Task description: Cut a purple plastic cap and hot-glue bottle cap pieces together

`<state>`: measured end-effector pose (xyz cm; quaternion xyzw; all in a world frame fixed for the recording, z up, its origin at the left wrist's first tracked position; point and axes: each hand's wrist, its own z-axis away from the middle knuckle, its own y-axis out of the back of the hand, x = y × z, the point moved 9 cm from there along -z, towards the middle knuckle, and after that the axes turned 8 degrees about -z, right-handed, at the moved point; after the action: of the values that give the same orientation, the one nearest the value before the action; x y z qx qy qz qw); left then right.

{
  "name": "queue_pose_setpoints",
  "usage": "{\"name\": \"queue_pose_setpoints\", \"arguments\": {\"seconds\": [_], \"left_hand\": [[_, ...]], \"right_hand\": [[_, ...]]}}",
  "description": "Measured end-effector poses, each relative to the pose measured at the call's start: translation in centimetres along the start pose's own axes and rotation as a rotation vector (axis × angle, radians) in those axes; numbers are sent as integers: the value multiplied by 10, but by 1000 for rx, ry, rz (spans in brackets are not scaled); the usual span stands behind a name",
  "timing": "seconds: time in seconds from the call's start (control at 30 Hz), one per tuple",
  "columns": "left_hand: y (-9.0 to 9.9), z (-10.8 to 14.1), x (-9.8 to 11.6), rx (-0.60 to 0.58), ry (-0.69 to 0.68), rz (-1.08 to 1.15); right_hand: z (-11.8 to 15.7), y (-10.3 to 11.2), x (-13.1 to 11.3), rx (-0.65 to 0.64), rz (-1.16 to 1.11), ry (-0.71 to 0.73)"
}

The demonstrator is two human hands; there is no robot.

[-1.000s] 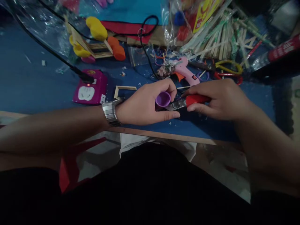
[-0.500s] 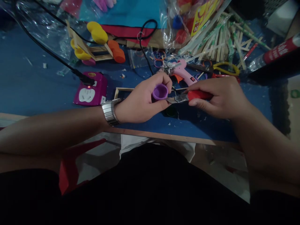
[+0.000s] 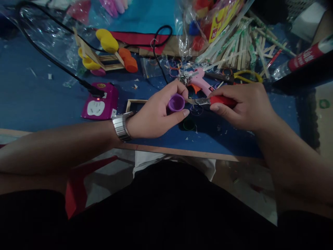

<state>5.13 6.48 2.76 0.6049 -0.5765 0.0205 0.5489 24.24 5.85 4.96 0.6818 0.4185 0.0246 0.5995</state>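
My left hand [image 3: 158, 111], with a metal watch on its wrist, is closed around a small purple plastic cup [image 3: 176, 102] whose open side faces up towards me. My right hand [image 3: 241, 106] grips the red handle of a knife [image 3: 221, 101]. The blade points left, its tip close to the cup's rim by my left fingertips; whether it touches I cannot tell. Below the blade shows a thin purple loop [image 3: 197, 110]. A dark green ring-shaped piece [image 3: 189, 124] lies on the blue table under my hands.
Behind my hands lies a pink glue gun [image 3: 201, 81]. A purple power adapter [image 3: 100, 101] with a black cord sits left, near a wooden stick frame with yellow and orange pieces [image 3: 109, 41]. Several wooden sticks [image 3: 236, 52], scissors [image 3: 248, 75] and a red-labelled bottle [image 3: 304, 59] are at right.
The knife blade has shifted from the cup's near rim to its right side, off my left thumb. A thin purple loop now shows below the blade. Both hands keep their grip.
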Motion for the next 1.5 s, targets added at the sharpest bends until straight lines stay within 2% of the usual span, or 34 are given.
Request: {"name": "queue_pose_setpoints", "arguments": {"seconds": [0.1,0.43,0.63,0.8,1.07,1.23,1.37,1.5], "left_hand": [[0,1,-1,4,2,-8],[-2,0,1,-9,8,29],[-2,1,3,-11,4,50],[-2,0,4,-21,-8,33],[0,-1,4,-6,-23,23],[0,0,6,5,-39,24],[-1,2,9,19,-44,20],[-3,4,13,9,-65,14]], "right_hand": [[0,-2,3,-32,10,-45],[-1,-8,-4,-68,-24,35],[-1,-11,-2,-130,-12,-13],[0,-12,1,-144,-13,-46],[-1,-9,-3,-108,-42,10],[0,-11,-1,-135,-42,-24],[0,-12,-5,-117,-84,20],[0,-17,-9,-169,-132,32]]}}
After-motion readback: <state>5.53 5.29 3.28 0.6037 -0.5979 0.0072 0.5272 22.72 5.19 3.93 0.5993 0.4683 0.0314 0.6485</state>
